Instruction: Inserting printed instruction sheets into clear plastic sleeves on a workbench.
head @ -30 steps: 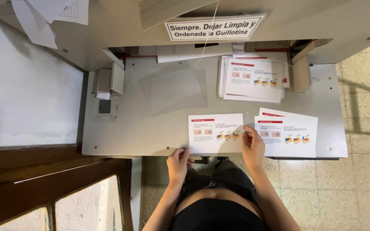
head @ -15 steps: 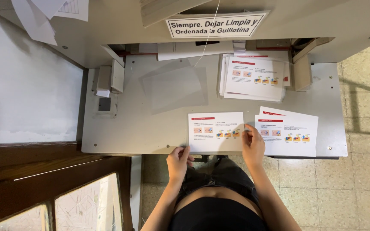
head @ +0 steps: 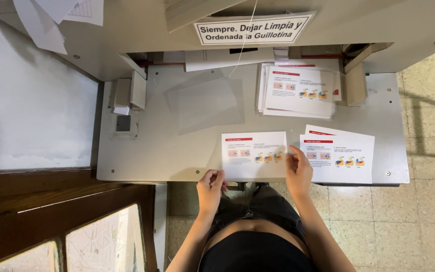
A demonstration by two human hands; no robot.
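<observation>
My left hand (head: 210, 187) and right hand (head: 298, 171) pinch the lower edges of a printed leaflet (head: 254, 155), lying low centre on the grey worktop (head: 147, 151), beside a leaflet stack (head: 339, 155).

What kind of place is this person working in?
Probably a print or copy shop: a grey paper-cutter table, stacks of printed leaflets, and both hands squaring one leaflet stack at its front edge.
</observation>
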